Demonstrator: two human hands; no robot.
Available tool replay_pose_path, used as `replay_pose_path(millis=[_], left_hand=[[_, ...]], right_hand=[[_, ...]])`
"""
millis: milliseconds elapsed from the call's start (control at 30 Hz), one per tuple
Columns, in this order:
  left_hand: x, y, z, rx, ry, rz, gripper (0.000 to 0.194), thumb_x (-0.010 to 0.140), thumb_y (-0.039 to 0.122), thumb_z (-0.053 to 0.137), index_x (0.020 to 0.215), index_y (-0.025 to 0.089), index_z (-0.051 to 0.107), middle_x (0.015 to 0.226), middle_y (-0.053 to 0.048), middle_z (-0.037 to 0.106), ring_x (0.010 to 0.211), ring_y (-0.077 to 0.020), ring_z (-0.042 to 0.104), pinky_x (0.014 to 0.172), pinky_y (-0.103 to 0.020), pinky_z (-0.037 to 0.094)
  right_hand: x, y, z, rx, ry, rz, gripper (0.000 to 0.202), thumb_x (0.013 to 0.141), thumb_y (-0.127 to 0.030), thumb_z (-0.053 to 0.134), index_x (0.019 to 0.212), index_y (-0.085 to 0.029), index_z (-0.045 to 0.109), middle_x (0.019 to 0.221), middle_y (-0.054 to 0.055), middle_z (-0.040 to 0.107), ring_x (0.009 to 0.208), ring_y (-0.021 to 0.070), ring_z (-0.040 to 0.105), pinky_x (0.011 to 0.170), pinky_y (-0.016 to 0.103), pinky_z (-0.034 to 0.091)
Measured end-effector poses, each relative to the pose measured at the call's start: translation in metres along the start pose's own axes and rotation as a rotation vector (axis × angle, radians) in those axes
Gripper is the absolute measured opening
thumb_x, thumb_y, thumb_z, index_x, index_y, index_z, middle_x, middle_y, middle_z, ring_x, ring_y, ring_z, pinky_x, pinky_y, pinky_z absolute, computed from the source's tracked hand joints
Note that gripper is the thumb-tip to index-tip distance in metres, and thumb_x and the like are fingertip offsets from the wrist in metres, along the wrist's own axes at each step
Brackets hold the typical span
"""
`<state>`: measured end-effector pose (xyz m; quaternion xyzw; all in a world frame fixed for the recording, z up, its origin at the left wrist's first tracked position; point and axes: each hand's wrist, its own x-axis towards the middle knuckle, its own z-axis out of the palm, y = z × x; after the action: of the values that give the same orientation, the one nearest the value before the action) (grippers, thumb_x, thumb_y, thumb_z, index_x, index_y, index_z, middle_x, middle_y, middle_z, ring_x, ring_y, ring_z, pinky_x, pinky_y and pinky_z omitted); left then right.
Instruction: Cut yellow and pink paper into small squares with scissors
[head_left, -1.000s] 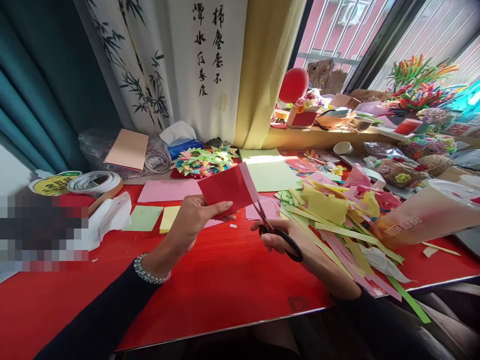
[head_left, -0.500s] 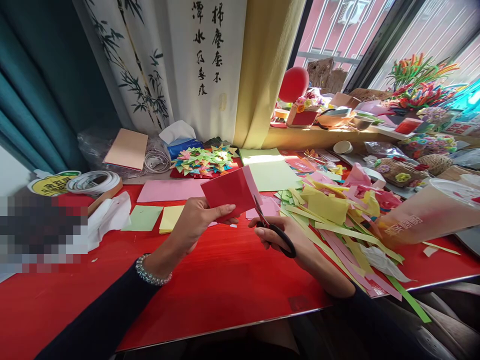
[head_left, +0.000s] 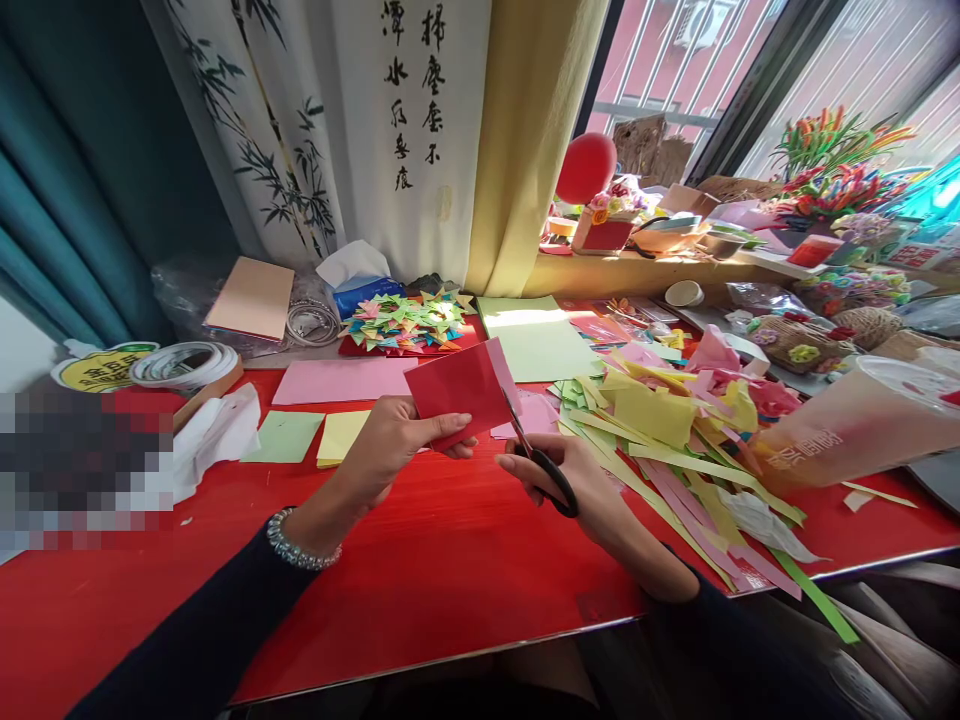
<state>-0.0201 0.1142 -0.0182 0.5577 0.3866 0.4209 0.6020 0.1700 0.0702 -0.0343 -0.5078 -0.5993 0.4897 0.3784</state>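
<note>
Between thumb and fingers, my left hand (head_left: pixel 409 437) pinches a piece of red paper (head_left: pixel 461 392), held above the table. A pink strip (head_left: pixel 505 372) shows along the paper's right edge. Black-handled scissors (head_left: pixel 551 482) are in my right hand (head_left: pixel 566 465), with the fingers in the handle loops. Their blades meet the right edge of the paper. Behind my left hand lie a green paper square (head_left: pixel 282 437), a yellow paper square (head_left: pixel 343 438) and a larger pink sheet (head_left: pixel 341 381). Another pink piece (head_left: pixel 531 415) lies behind the scissors.
Paper scraps (head_left: pixel 675 430) heap on the right of the red table (head_left: pixel 420 590), beside a plastic cup (head_left: pixel 862 425). At the back are folded paper pieces (head_left: pixel 409 322) and a pale green sheet (head_left: pixel 536 340). Tape rolls (head_left: pixel 184 365) and crumpled tissue (head_left: pixel 214 440) sit left.
My right hand and the scissors have shifted slightly left, with the blades closer along the paper's right edge. The red paper has tilted a little; my left hand keeps its hold.
</note>
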Motion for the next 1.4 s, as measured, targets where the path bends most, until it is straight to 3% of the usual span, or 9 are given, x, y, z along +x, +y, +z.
replay_pose_path(millis=[367,600,833,933,1000,1067,1400], left_hand=[[-0.0001,0.0005,-0.0001,0.058,-0.034,-0.037,0.016,0.071,0.024,0.068,0.060,0.013,0.068,0.053,-0.003,0.067,0.052,-0.0131,0.062,0.057,-0.023,0.051],[-0.0014,0.0000,0.0012,0.069,-0.070,-0.035,0.015,0.071,0.024,0.066,0.060,0.014,0.067,0.056,-0.002,0.067,0.050,-0.0127,0.060,0.055,-0.025,0.049],[-0.0021,-0.0007,0.0023,0.074,-0.071,-0.061,0.014,0.070,0.026,0.067,0.061,0.015,0.066,0.055,-0.002,0.066,0.049,-0.0128,0.059,0.056,-0.026,0.049],[-0.0017,-0.0018,0.0035,0.058,-0.088,-0.068,0.012,0.070,0.026,0.067,0.065,0.015,0.066,0.056,-0.001,0.065,0.050,-0.0128,0.059,0.054,-0.026,0.049],[-0.0012,-0.0026,0.0037,0.053,-0.082,-0.070,0.011,0.070,0.025,0.067,0.066,0.015,0.066,0.056,-0.001,0.065,0.049,-0.0126,0.059,0.054,-0.026,0.048],[-0.0009,-0.0032,0.0039,0.051,-0.076,-0.073,0.011,0.070,0.025,0.067,0.065,0.015,0.066,0.055,-0.001,0.065,0.048,-0.0123,0.059,0.054,-0.025,0.048],[-0.0027,-0.0050,0.0070,0.048,-0.094,-0.078,0.012,0.070,0.024,0.067,0.062,0.014,0.066,0.054,-0.001,0.065,0.049,-0.0123,0.058,0.056,-0.025,0.048]], right_hand=[[0.0002,0.0004,0.0038,0.003,0.036,0.010,0.037,0.072,-0.052,0.060,0.062,-0.018,0.052,0.046,-0.005,0.041,0.043,0.0081,0.039,0.040,0.021,0.025],[0.0004,-0.0017,0.0062,0.067,0.031,0.010,0.038,0.072,-0.050,0.060,0.056,-0.018,0.049,0.047,-0.004,0.043,0.042,0.0078,0.039,0.042,0.023,0.026],[0.0009,-0.0025,0.0047,0.059,0.056,0.037,0.032,0.071,-0.046,0.062,0.062,-0.016,0.054,0.047,-0.003,0.044,0.042,0.0080,0.039,0.040,0.022,0.025],[0.0027,-0.0012,0.0045,0.117,0.067,0.031,0.033,0.069,-0.043,0.066,0.087,-0.016,0.058,0.051,-0.004,0.048,0.045,0.0092,0.043,0.043,0.022,0.031],[0.0038,0.0002,0.0059,0.171,0.077,0.026,0.060,0.066,-0.041,0.070,0.117,-0.019,0.046,0.051,-0.007,0.049,0.044,0.0101,0.044,0.043,0.022,0.033],[0.0044,0.0007,0.0078,0.201,0.097,0.017,0.079,0.065,-0.041,0.070,0.130,-0.020,0.032,0.050,-0.009,0.048,0.042,0.0099,0.042,0.042,0.022,0.033],[0.0063,0.0016,0.0026,0.158,0.089,0.002,0.080,0.069,-0.038,0.067,0.137,-0.024,0.026,0.051,-0.008,0.050,0.042,0.0098,0.044,0.042,0.021,0.033]])
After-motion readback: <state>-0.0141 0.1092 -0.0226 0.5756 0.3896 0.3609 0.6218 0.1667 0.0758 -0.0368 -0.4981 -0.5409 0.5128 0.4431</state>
